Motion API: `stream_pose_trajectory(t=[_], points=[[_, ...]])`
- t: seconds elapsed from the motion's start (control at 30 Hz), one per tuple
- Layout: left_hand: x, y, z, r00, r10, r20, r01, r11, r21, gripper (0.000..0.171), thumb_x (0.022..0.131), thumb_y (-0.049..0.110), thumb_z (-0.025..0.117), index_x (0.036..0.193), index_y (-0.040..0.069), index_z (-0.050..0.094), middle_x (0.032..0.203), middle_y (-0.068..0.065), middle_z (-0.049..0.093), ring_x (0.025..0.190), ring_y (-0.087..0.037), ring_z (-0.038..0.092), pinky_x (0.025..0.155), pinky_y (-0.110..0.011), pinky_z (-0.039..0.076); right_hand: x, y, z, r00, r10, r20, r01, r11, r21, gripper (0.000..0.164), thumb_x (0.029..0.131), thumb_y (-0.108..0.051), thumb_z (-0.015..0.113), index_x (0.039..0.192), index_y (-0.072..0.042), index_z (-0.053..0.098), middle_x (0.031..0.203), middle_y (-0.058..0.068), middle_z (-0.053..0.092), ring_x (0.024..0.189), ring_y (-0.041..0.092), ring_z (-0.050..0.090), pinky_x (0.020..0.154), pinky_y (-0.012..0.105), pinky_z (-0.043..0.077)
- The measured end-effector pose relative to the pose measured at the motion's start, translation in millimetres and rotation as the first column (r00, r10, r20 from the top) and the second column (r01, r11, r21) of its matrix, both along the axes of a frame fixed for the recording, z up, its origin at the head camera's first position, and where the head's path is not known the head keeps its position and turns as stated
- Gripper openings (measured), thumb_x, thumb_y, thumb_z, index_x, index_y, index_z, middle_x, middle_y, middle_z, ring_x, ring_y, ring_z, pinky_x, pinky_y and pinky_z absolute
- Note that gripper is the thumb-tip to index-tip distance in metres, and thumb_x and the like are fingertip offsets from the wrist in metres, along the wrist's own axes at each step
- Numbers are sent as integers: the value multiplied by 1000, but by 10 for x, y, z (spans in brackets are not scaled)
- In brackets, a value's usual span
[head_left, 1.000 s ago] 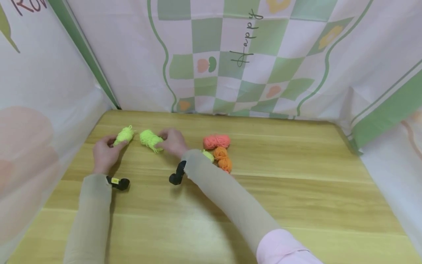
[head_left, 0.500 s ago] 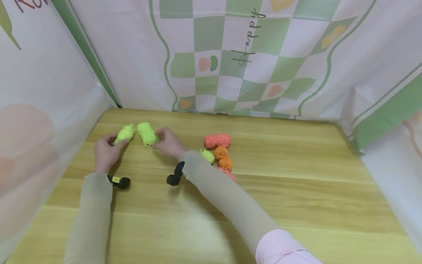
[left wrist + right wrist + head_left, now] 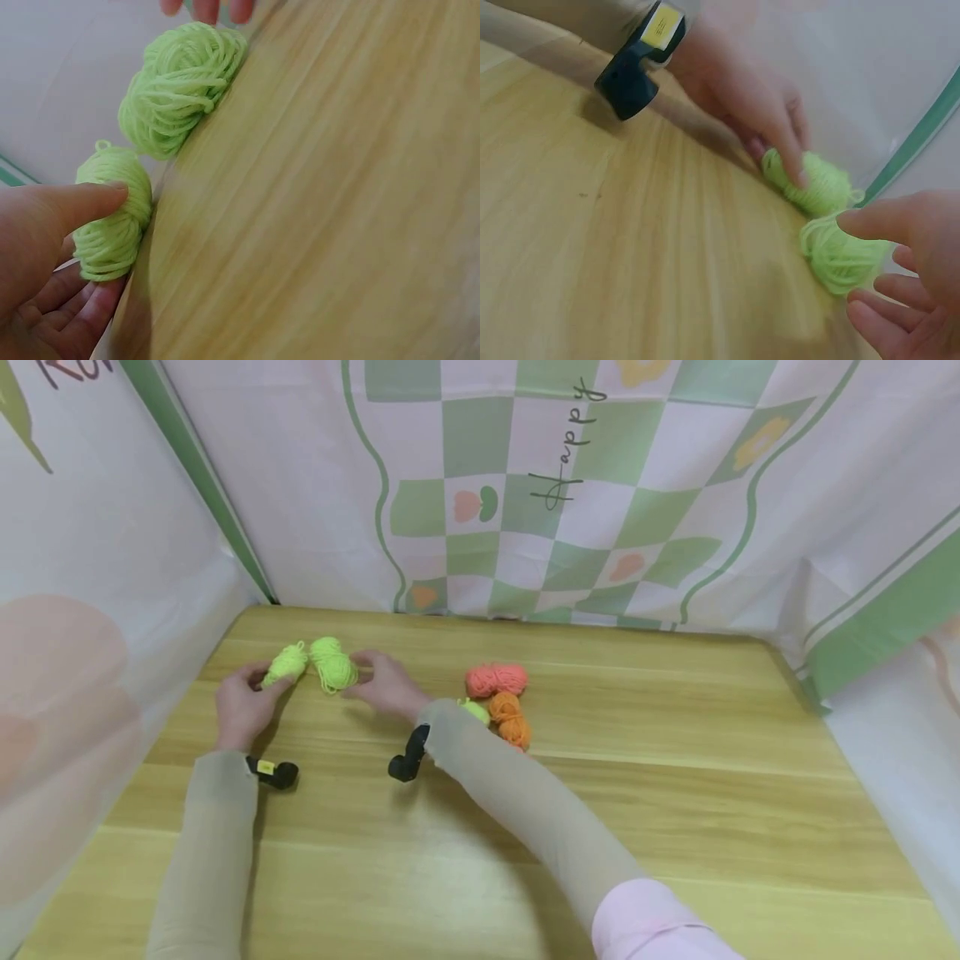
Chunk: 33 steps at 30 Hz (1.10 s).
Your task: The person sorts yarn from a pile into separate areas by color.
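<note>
My left hand [image 3: 244,706] pinches a yellow-green ball of yarn [image 3: 288,664] at the table's far left; in the left wrist view the thumb lies on its top and the fingers [image 3: 105,300] reach under its side. A second yellow-green yarn ball [image 3: 333,665] lies just right of it, the two nearly touching. Beside that one is my right hand [image 3: 388,685], its thumb and fingers spread apart. In the right wrist view the thumb [image 3: 870,221] is close to the second ball, and whether it touches I cannot tell.
To the right lie a coral yarn skein [image 3: 497,680], an orange one [image 3: 510,720] and another yellow-green one [image 3: 475,711]. A bit of coral [image 3: 516,747] shows behind my right sleeve. A printed cloth [image 3: 525,560] hangs along the wooden table's [image 3: 675,760] back edge.
My right hand has shifted the second yellow-green yarn ball up and left, close to the first, and its fingers have loosened from it. The left hand has stayed almost still.
</note>
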State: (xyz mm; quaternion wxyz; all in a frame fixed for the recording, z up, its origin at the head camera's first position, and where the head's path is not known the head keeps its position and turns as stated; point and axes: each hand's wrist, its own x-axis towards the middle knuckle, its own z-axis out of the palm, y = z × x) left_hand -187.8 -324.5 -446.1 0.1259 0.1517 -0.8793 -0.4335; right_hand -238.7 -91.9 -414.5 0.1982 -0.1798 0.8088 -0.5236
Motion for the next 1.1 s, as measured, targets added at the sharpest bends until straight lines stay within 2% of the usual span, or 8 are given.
stream_pose_trajectory(t=[0.2,0.37,0.57,0.73,1.1], points=[[-3,2,-10,1000,6,-3,-6,1000,8,57,96,31,72,137,-6,58,130,-28,61,116,-38,55,101,-50,44,-39,79,155,994,20,-106,-20,1000,1,64,89,-17,81,145,-4,53,145,10,56,124,26,58,93,29,52],[4,7,-7,1000,3,-3,-3,1000,8,57,96,32,72,137,-6,59,130,-28,61,116,-38,55,101,-50,44,-50,170,273,983,53,-178,-47,998,40,62,89,-22,80,144,-6,55,142,9,58,122,24,59,95,28,50],[9,7,1,1000,6,3,-6,1000,-2,58,96,34,72,137,-5,59,131,-27,61,117,-38,55,101,-50,44,-45,288,359,973,100,-206,-91,994,56,62,90,-24,79,144,-5,54,140,12,59,123,27,58,97,28,49],[7,7,-2,1000,0,1,0,1000,-4,59,96,34,72,137,-5,58,131,-27,61,116,-38,55,100,-50,44,-46,374,395,958,131,-254,-115,990,76,61,90,-24,79,143,-4,56,138,12,61,120,25,60,96,25,49],[4,5,-7,1000,1,2,-1,1000,-2,59,96,34,72,137,-6,58,131,-27,61,116,-38,55,100,-50,44,-12,567,501,946,172,-275,-150,984,98,60,90,-23,80,143,-5,56,138,12,60,122,26,59,103,33,47]])
